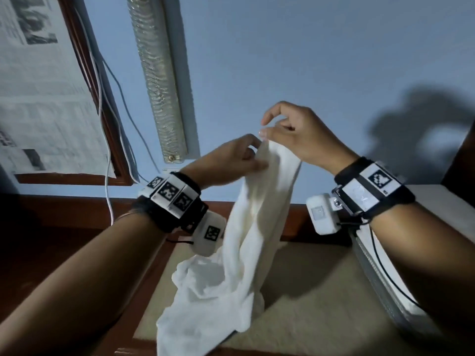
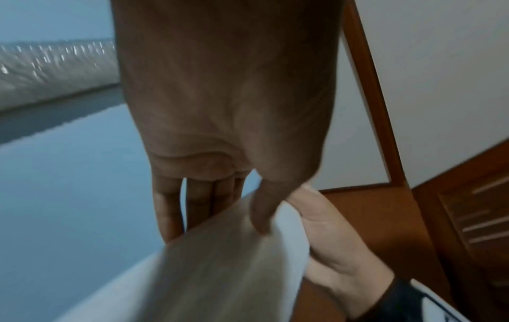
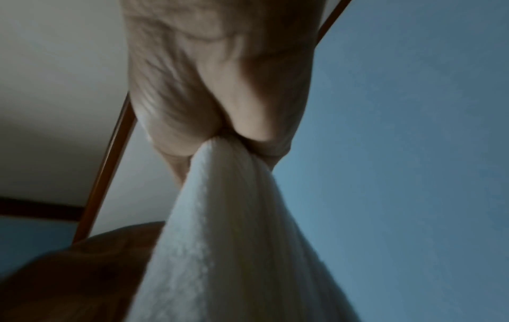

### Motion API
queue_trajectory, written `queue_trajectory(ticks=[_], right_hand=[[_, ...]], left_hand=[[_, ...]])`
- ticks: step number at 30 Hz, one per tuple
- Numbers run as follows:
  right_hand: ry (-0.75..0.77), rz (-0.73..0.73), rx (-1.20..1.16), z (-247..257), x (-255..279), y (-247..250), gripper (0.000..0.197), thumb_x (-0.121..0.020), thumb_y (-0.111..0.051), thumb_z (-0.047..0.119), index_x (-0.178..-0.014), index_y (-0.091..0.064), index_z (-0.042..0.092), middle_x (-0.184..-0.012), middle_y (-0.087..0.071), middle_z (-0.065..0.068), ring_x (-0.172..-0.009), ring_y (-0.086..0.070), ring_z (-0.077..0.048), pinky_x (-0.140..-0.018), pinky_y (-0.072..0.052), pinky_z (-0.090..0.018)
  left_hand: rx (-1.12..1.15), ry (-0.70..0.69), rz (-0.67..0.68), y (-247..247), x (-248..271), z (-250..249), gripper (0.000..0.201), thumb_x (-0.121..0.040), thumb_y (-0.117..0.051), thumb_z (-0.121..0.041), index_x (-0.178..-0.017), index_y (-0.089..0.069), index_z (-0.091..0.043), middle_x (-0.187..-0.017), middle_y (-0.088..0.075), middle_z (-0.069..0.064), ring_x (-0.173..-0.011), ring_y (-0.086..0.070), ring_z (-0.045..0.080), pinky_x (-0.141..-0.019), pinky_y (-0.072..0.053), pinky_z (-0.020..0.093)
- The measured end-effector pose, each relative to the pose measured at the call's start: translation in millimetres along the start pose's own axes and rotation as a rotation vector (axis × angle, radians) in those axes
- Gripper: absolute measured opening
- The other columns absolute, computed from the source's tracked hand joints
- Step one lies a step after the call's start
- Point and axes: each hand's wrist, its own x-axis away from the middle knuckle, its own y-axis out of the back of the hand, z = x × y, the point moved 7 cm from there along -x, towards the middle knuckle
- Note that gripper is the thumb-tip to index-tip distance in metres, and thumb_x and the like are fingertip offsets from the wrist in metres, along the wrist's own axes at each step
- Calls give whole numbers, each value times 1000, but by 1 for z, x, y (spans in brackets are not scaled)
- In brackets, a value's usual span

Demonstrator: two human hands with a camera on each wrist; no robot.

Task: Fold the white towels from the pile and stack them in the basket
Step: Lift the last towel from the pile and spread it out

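Head view: both hands raised in front of a blue wall [image 1: 308, 60], sharing the top edge of one white towel [image 1: 257, 214]. Left hand [image 1: 226, 160] pinches the edge, thumb on the near face and fingers behind; left wrist view confirms thumb [image 2: 261, 215] pressed onto the cloth with fingers [image 2: 168, 213] backing it. Right hand [image 1: 300, 132] touches the left at the same edge; right wrist view shows the towel bunched and gripped inside the curled palm, index finger lifted clear in the head view. Towel hangs down from the hands in long folds; its lower end lies crumpled on a beige surface [image 1: 321, 291] below. Wrist bands with black-and-white markers [image 1: 172, 194] on both forearms. Newspaper sheet [image 1: 38, 86] covers a wood-framed panel at left; white cables [image 1: 108, 98] run down beside it.
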Motion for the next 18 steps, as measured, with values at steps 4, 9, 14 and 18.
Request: queue_trajectory(ticks=[4, 9, 14, 18], right_hand=[[-105, 99, -70, -12, 16, -2, 30, -78, -91, 24, -94, -66, 21, -71, -65, 9, -63, -59, -5, -60, -43, -21], [-285, 99, -71, -70, 50, -39, 28, -80, -87, 33, -99, -78, 15, -95, -80, -1, -87, -77, -20, -81, -63, -47], [-458, 70, 190, -167, 95, -43, 32, -74, -74, 46, -86, -73, 16, -81, -75, -1, -81, -72, -23, -75, -56, -43], [-578, 175, 405, -215, 125, -36, 12, -79, -64, 4, -82, -69, 14, -83, -73, -9, -84, -70, -30, -66, -49, -32]], left_hand=[[263, -116, -241, 43, -2, -40, 17, -105, -61, -22, -90, -67, -16, -75, -62, -3, -70, -55, 11, -61, -45, 26], [87, -218, -346, 74, -5, -60, 19, -104, -60, -22, -88, -68, -17, -74, -62, -11, -70, -55, 6, -63, -45, 23], [27, -104, -565, 126, 15, 0, 17, -103, -59, -24, -93, -67, -12, -73, -55, -8, -70, -49, 7, -64, -40, 28], [46, 55, -739, 159, 40, 54, 21, -99, -59, -31, -93, -69, -14, -72, -55, -2, -68, -50, 13, -63, -41, 29]])
